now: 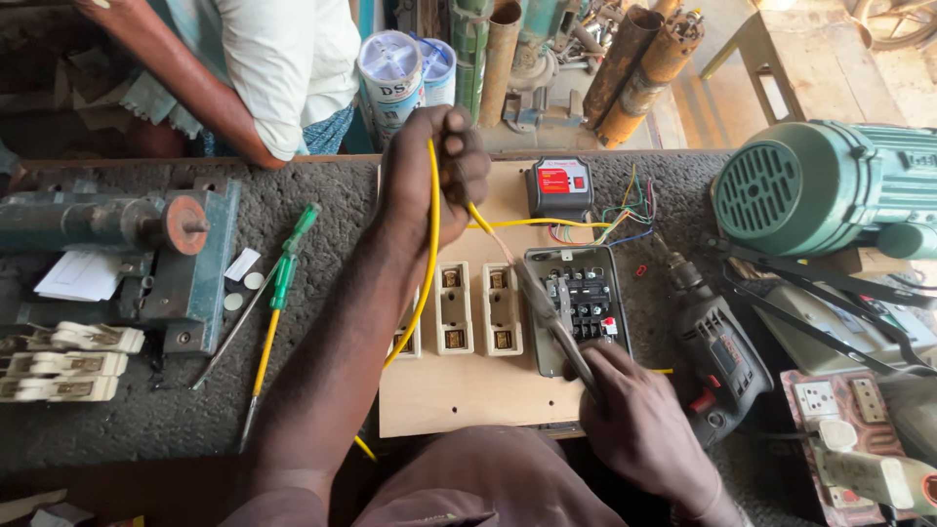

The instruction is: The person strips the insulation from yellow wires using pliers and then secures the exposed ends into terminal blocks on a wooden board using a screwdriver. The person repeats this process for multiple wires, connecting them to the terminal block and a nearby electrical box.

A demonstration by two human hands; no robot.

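My left hand (429,181) is raised above a plywood board (459,395) and pinches a yellow wire (430,254) that loops down past my forearm. My right hand (634,410) grips the handles of pliers (547,312), whose jaws reach up to the wire's bared copper end just below my left fingers. On the board sit white ceramic fuse holders (475,307), a grey open switch box (584,303) and a black-and-red unit (558,187) with coloured wires.
A power drill (711,342) lies right of the board, a green motor (820,185) at far right. A green-handled tester (285,273) and screwdriver lie left, beside a metal machine (127,254). Another person (264,68) stands behind the bench. Sockets (839,410) lie bottom right.
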